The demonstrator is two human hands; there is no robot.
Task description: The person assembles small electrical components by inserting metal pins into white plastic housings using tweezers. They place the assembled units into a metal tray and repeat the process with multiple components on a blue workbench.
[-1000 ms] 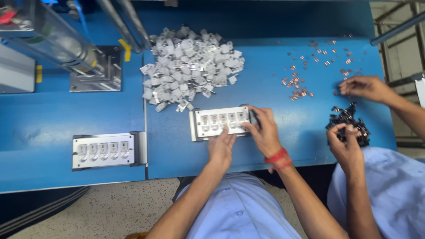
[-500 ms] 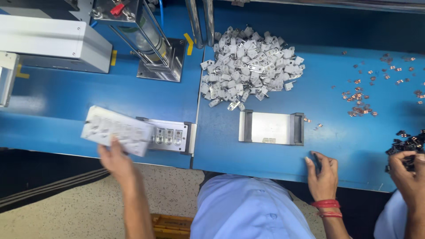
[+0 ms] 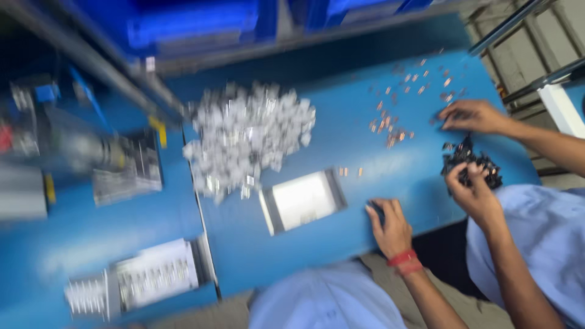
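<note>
Metal tray is lying empty mid-worktop, just below a heap of small white packets. Right hand is resting flat beside it, grip spread, holding nothing. Left hand is lying outside the view, while a co-worker's hands are picking black parts.

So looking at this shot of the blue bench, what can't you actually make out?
Head view, the only one:
- Left hand: out of frame, so what it holds is unknown.
- Right hand: covers a small dark thing at the table edge; kind unclear.
- Pale pile: motion blur smears single pieces.
- Tray on the left fixture: slots blurred.
- Co-worker's dark parts: too small, partly under their hands.
</note>
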